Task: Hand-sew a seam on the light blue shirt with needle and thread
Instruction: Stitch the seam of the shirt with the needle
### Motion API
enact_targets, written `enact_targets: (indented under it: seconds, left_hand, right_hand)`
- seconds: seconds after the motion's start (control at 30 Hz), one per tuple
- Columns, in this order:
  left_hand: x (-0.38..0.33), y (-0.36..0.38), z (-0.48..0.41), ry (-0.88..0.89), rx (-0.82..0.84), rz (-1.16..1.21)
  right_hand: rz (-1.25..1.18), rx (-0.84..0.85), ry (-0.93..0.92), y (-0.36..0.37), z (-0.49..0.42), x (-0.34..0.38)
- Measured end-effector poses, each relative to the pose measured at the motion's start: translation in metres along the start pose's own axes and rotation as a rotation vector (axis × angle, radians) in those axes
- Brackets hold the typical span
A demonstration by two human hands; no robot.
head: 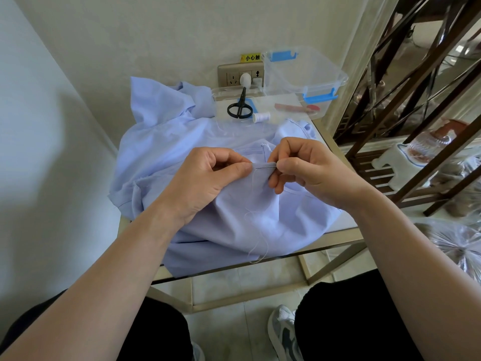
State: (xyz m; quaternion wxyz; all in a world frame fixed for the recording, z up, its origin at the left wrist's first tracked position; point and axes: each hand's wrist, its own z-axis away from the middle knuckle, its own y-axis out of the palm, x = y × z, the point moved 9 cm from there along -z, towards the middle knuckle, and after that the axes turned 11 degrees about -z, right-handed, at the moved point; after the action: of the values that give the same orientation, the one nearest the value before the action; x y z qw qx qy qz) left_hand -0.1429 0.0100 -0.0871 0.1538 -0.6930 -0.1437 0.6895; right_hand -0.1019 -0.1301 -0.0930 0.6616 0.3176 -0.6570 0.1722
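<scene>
- Head view: light blue shirt [161,152] heaped on the bench [338,222], mid-scene; left hand [208,178] pinches a fabric fold; right hand [307,168] pinches the needle [265,167], tip at that fold
- shirt soft, light, floppy, likely to slide; hold it close beside the stitch; needle thin, slippery; thread [256,238] fine, tangle-prone
- needle eye hidden by fingers; seam stitches hard to make out; thread faint against cloth

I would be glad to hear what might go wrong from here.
The needle points at the thumb of the left hand, which pinches the shirt; a push by the right hand may prick it. The loose thread trails in loops down the shirt and may knot when pulled.
</scene>
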Motion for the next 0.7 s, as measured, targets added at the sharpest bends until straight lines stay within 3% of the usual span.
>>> enact_targets:
  seconds: [0.7]
  left_hand:
    - [0.0029, 0.0056, 0.0041, -0.1, 0.099, 0.19]
  right_hand:
    - [-0.13, 0.053, 0.032, 0.0021, 0.0026, -0.0015]
